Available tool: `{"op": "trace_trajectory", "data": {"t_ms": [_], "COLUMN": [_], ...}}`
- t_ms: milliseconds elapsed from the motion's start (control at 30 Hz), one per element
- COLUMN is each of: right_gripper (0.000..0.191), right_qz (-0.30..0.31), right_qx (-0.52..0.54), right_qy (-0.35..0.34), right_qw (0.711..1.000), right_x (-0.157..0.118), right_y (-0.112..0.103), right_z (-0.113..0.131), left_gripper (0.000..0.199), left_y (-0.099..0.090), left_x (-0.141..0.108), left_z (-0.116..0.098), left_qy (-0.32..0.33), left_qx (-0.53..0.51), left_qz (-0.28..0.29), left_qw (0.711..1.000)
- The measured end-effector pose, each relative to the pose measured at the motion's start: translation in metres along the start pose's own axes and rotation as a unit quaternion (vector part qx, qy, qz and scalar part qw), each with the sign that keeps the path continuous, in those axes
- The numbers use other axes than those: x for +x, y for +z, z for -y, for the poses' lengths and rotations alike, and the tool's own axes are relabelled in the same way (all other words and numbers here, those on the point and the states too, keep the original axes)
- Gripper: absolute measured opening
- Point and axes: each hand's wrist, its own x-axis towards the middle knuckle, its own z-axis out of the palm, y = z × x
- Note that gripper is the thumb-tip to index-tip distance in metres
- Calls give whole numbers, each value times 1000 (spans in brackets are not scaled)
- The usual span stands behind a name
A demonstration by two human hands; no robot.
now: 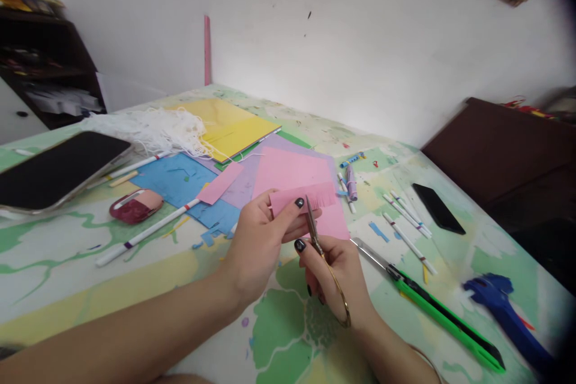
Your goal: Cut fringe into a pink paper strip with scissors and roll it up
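My left hand point(265, 234) pinches a strip of pink paper point(288, 195) between thumb and fingers. Short cuts fringe the strip's right part. Gold-handled scissors point(314, 231) are gripped in my right hand point(337, 276), with their blades pointing up at the strip's lower edge, beside my left thumb. Behind the strip lie larger sheets of pink paper point(292, 168) and lilac paper point(238, 189). A smaller pink piece point(220, 183) rests to the left, by the tip of a white paper stick point(148, 234).
At left are a tablet-like black device point(63, 165), white yarn point(157, 129), a maroon-and-pink case point(136, 205) and blue paper point(166, 177). A yellow pad point(238, 129) lies behind. On the right are a green box cutter point(445, 312), a blue tool point(504, 312), a black phone point(438, 208) and several white sticks point(409, 243).
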Motion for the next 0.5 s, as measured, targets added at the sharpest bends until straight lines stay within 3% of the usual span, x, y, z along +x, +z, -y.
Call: {"op": "trace_trajectory", "data": {"t_ms": [500], "right_gripper": [38], "right_qz": [-12], "right_qx": [-34], "right_qy": [24], "right_qw": [999], "right_x": [1], "right_y": [-1], "right_z": [2], "left_gripper": [22], "left_y": [0], "left_x": [1], "left_z": [1], "left_qy": [0], "left_qx": [-6], "left_qz": [2], "left_qw": [1000]}}
